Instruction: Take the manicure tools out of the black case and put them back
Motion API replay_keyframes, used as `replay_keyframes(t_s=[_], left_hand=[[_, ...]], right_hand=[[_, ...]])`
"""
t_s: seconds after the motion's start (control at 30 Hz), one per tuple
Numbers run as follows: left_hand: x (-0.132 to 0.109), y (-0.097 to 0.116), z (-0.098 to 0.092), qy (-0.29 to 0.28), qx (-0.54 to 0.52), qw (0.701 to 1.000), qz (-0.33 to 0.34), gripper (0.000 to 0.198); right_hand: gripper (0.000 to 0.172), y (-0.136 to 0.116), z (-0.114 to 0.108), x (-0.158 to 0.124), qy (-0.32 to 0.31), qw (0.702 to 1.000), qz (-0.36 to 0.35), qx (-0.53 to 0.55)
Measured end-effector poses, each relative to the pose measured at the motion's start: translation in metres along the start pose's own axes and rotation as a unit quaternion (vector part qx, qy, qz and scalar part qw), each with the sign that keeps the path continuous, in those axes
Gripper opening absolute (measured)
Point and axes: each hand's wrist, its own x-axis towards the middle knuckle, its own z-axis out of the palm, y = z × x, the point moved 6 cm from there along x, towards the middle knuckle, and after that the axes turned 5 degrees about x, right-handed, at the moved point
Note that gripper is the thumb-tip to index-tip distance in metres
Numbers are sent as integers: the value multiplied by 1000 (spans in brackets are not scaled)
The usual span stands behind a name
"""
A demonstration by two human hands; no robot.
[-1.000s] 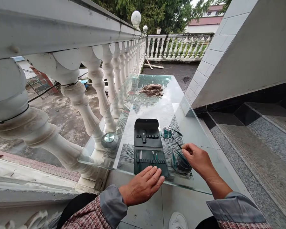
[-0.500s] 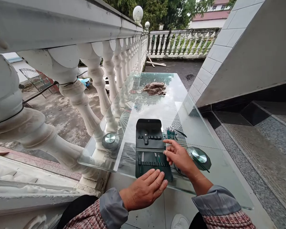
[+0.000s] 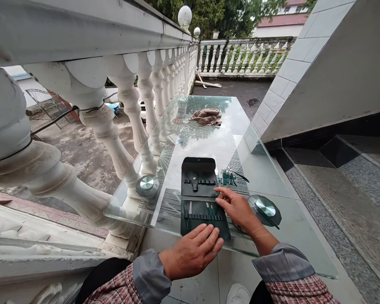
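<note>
A black manicure case [image 3: 199, 195] lies unfolded on the glass table, a row of elastic loops across each half. Several slim tools [image 3: 209, 207] are tucked into its near half, and a snap strap [image 3: 194, 181] sits in the far half. My left hand [image 3: 194, 249] rests open, fingers flat over the case's near edge. Over the right edge, by the fold, is my right hand [image 3: 236, 207], its index finger and thumb apart and nothing visible between them. Its other fingers are partly hidden. Nail clippers [image 3: 228, 176] and a dark-handled tool [image 3: 240, 174] lie just right of the case.
The glass table [image 3: 281, 228] has round metal discs [image 3: 146, 183] near its front corners, with a thin dark stick-like thing [image 3: 269, 217] by the right one. A crumpled brown cloth [image 3: 205, 117] lies at the far end. White balusters [image 3: 118, 131] border the left; stone steps [image 3: 345, 190] rise at right.
My right hand has shifted slightly left and down along the case's right edge. My left hand stays in place on the near edge.
</note>
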Motion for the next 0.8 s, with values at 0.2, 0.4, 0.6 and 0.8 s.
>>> replay_keyframes(t_s=[0.2,0.4,0.6,0.8], left_hand=[[1,0,0,-7,-6,1000,-1,40],[1,0,0,-11,-2,1000,1,40],[1,-1,-1,-15,0,1000,6,40],[2,-1,-2,-17,11,1000,14,40]], right_hand=[[24,-8,1,1,-19,996,-60,-62],[22,-13,6,-5,-58,987,-120,-88],[26,-13,7,-12,-52,977,-163,-125],[31,-16,2,-18,-23,973,-189,-128]])
